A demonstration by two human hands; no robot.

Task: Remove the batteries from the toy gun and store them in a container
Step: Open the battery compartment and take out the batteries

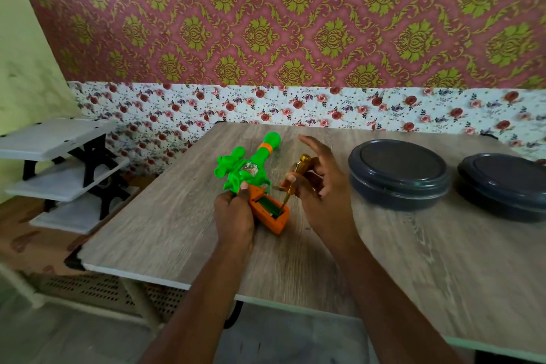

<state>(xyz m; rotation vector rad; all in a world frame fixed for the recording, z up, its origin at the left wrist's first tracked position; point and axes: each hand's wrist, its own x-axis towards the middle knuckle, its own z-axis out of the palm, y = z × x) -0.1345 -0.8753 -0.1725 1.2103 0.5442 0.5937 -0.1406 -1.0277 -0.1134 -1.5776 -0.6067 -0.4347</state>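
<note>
Lying on a matte, grey-brown wood-grain table (165, 233), the toy gun (251, 177) is glossy moulded plastic: a bright green body with knobbly ridges, a round flared muzzle banded in orange, and a boxy orange grip. The grip's battery compartment (270, 209) is open, a rectangular well showing dark green inside; whether that is the batteries cannot be told through the blur. The left hand (235, 216) has its fingers wrapped around the grip, thumb pressed where green meets orange. The right hand (317, 186) pinches a screwdriver (291, 183) between thumb and bent fingers, its index finger raised straight; the translucent amber handle rises above the fingertips and the thin metal shaft slants down into the compartment's corner. Right of those fingers sit two round, dark grey lidded containers (399, 174), smooth and shallow, the second container (505, 186) just beside the first.
</note>
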